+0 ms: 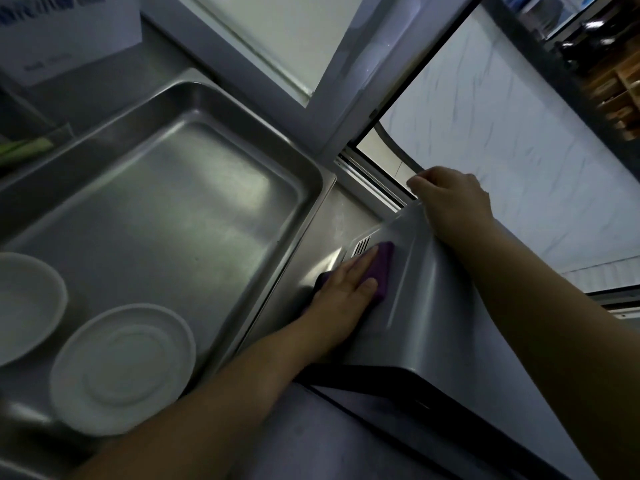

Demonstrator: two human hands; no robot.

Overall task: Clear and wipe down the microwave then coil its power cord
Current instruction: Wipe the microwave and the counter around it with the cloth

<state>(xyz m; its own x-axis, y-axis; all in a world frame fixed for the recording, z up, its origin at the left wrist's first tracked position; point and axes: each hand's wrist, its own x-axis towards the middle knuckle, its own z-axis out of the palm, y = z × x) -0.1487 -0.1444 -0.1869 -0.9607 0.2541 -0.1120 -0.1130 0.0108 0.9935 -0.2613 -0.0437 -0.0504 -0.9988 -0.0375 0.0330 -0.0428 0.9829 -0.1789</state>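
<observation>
- The microwave point(460, 327) sits on the steel counter point(332, 216) at the right of the scene, its silver left side panel turned toward the sink.
- The left hand point(341, 289) lies flat with straight fingers, pressing a purple cloth point(382, 268) against that side panel, just near of the vent slots point(362, 245).
- The right hand point(450, 199) reaches to the far top corner of the microwave; its fingers curl over the back edge and seem to grip it, steadying the body.
- Judged from this, the wiping step is in hand; the power cord is not in view, so coiling looks still to come.
- Risk: a damp cloth dragged across the vent slots could push moisture inside the casing.
- Risk: hard sideways pressure could slide the microwave to the right along the smooth counter if the far-corner grip slackens.
- Risk: the cloth sits close to the counter's edge by the sink; a slip could drop it into the basin.
- The sink basin point(221, 109), left of the microwave, holds two white dishes at its near left: a plate point(123, 368) lying upside down with its foot ring showing, and a second white dish point(26, 306) just left of it, partly cut off by the frame.
- The rest of the basin floor shows bare metal; no water is visible.
</observation>
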